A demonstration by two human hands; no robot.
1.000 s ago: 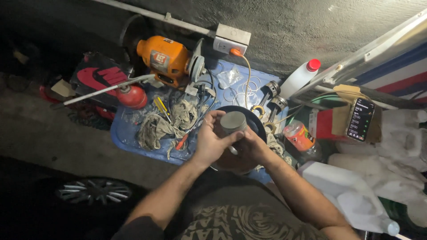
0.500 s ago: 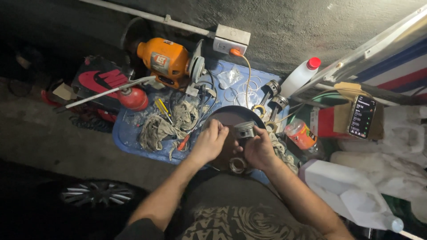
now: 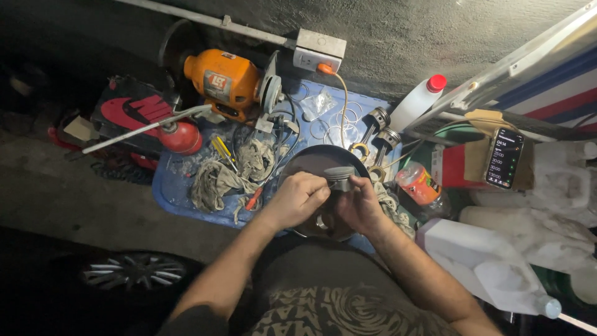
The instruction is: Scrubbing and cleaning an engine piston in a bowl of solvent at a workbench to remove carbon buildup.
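Lowered from chest height a second ago, the grey piston [image 3: 339,177] now sits over the dark round pan [image 3: 311,160] on the blue tray [image 3: 174,193]. Left hand [image 3: 300,198] is closed on its near side, and right hand [image 3: 359,205] grips its other side. An orange bench grinder [image 3: 225,79] stands beyond, with dirty rags [image 3: 217,177] beside the pan.
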